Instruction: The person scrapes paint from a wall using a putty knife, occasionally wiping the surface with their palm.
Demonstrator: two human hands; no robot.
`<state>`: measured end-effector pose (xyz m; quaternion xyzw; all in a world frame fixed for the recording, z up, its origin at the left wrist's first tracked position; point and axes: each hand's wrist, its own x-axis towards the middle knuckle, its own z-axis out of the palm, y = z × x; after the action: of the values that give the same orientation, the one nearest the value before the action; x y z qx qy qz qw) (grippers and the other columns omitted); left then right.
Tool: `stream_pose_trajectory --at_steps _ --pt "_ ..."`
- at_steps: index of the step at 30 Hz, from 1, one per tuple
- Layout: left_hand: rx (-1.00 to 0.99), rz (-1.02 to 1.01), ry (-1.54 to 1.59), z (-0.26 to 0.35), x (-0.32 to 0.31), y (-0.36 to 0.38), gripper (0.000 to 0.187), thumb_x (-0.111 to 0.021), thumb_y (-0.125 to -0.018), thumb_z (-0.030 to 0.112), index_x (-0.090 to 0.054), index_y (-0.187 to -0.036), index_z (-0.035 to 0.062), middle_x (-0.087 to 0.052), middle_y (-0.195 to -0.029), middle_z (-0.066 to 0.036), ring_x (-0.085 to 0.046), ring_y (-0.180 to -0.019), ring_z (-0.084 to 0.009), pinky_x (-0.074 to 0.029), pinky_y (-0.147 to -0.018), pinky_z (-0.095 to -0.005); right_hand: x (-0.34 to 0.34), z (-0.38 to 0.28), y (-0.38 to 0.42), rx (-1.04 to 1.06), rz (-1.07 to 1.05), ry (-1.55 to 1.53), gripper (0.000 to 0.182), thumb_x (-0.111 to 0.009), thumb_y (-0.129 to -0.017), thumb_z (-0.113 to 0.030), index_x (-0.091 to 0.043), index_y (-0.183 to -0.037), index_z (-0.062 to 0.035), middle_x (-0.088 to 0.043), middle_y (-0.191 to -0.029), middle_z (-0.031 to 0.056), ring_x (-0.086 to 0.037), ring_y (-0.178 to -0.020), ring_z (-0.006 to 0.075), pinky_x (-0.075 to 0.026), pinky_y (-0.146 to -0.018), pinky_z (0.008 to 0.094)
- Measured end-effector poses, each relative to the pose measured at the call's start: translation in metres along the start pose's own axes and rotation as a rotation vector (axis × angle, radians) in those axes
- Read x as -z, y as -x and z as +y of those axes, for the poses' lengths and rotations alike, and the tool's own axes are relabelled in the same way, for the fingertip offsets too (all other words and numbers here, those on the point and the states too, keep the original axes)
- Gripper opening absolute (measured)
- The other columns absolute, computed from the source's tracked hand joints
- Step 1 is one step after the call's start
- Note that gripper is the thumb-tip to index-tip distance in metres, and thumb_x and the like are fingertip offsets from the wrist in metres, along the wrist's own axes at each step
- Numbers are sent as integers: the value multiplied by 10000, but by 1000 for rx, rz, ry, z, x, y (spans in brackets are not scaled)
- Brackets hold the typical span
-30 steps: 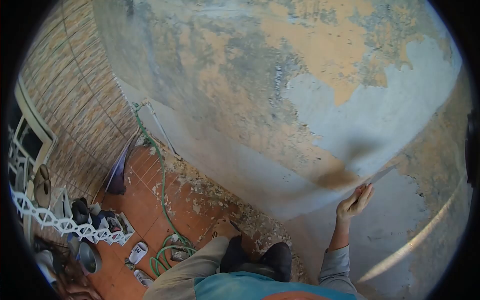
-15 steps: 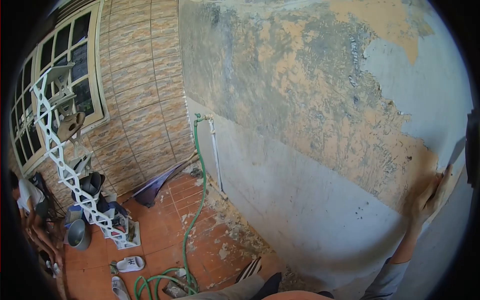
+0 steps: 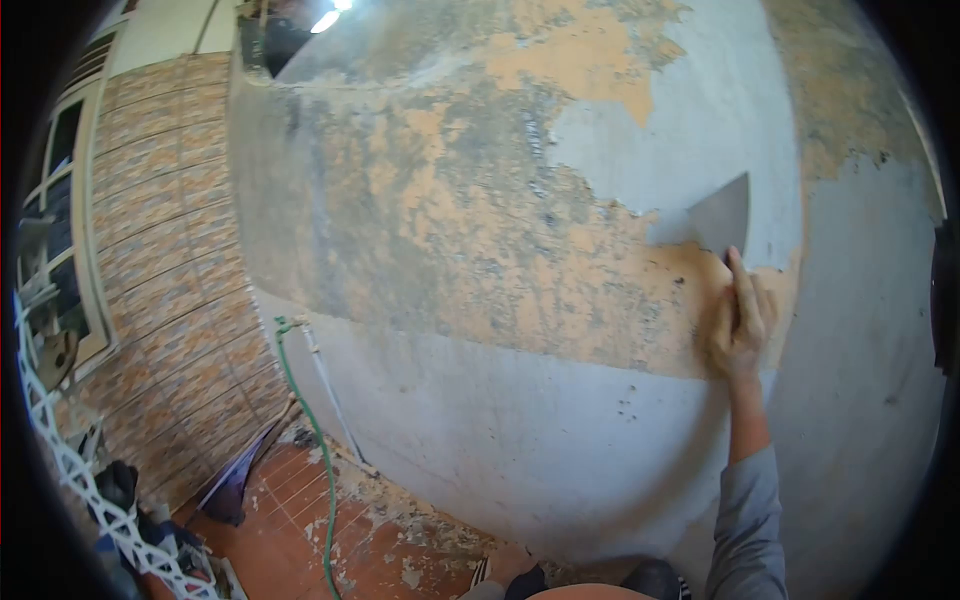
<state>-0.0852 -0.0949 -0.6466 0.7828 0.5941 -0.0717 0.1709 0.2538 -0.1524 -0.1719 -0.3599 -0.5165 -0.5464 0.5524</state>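
My right hand [image 3: 742,318], below a grey sleeve, is closed around a scraper [image 3: 725,215] with a wide, flat metal blade. One finger stretches along the base of the blade. The blade is at the wall, beside the ragged edge between pale grey paint [image 3: 640,150] and an exposed orange-beige, mottled patch [image 3: 430,220]. The scraper's handle is hidden by my fingers. My left hand is out of the picture.
A green hose [image 3: 322,450] hangs from a tap by a white pipe [image 3: 333,395]. Debris [image 3: 410,530] lies along the wall base on red tiles. A white lattice rack [image 3: 75,470] stands at the left, near a folded purple umbrella [image 3: 228,495].
The view has turned right and upward, so the wall fills more of it. The scraper blade now shows broadside, and the person at far left has left the view.
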Motion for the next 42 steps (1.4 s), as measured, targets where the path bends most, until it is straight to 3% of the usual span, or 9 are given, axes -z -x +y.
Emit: stream_pose_trajectory --at_steps 3,6,9,21,27,29,35,37,42 --pt "20 -118 140 9 -14 -5 762 -541 -920 661 -559 -1456 119 -532 -1499 -161 -462 -1401 -386 -380 -1084 -641 6 -3 -3 -27 -28 42 517 -613 -863 58 -670 -1363 -64 -511 -706 36 -461 -602 187 -350 -623 341" --pt "-131 105 115 14 -34 3 785 -554 -914 658 -483 -1518 162 -421 -1589 -138 -326 -1476 -408 -297 -1104 -708 5 -4 -3 -27 -23 66 532 -639 -858 39 -673 -1369 -106 -483 -694 14 -444 -593 172 -343 -623 332" --pt "-182 81 62 19 -32 15 799 -568 -910 644 -421 -1555 196 -327 -1642 -120 -267 -1499 -412 -277 -1120 -709 2 -3 1 -13 -30 112 535 -647 -859 30 -671 -1372 -120 -471 -685 5 -435 -589 163 -336 -624 323" --pt "-409 158 268 18 -42 11 629 -656 -881 521 -633 -1341 92 -538 -1465 -143 -382 -1434 -381 -300 -1174 -576 6 -2 6 -25 -39 23 551 -631 -840 38 -654 -1371 -107 -526 -691 10 -463 -589 166 -357 -638 319" --pt "-548 184 623 30 -22 23 342 -696 -900 253 -688 -1175 49 -633 -1263 -162 -556 -1225 -365 -406 -1074 -525 26 -24 13 -352 -124 -205 543 -580 -924 12 -574 -1457 -93 -581 -822 68 -527 -660 174 -444 -662 331" --pt "-681 356 698 41 -11 37 301 -700 -884 143 -683 -1169 46 -640 -1227 -168 -579 -1186 -370 -424 -1050 -506 52 -49 24 -395 -153 -80 550 -565 -948 4 -540 -1489 -92 -585 -856 88 -534 -663 174 -459 -643 331" --pt "-1008 861 813 128 130 85 299 -700 -854 11 -674 -1152 33 -643 -1154 -152 -591 -1162 -364 -426 -1022 -477 113 -85 53 -555 -341 187 537 -565 -969 -1 -536 -1498 -89 -608 -877 118 -545 -594 171 -463 -572 335" --pt "-1243 1026 843 165 199 100 308 -697 -850 9 -680 -1155 46 -645 -1158 -119 -603 -1147 -327 -425 -1015 -462 116 -79 52 -549 -373 166 528 -592 -945 -2 -563 -1467 -73 -621 -884 160 -593 -598 252 -477 -574 375" --pt "-1772 1371 459 265 348 134 410 -577 -974 428 -703 -1185 100 -683 -1204 -70 -609 -1192 -269 -422 -1043 -458 122 -73 36 -563 -436 114 405 -616 -906 0 -654 -1309 -17 -620 -873 219 -618 -655 380 -491 -595 433"
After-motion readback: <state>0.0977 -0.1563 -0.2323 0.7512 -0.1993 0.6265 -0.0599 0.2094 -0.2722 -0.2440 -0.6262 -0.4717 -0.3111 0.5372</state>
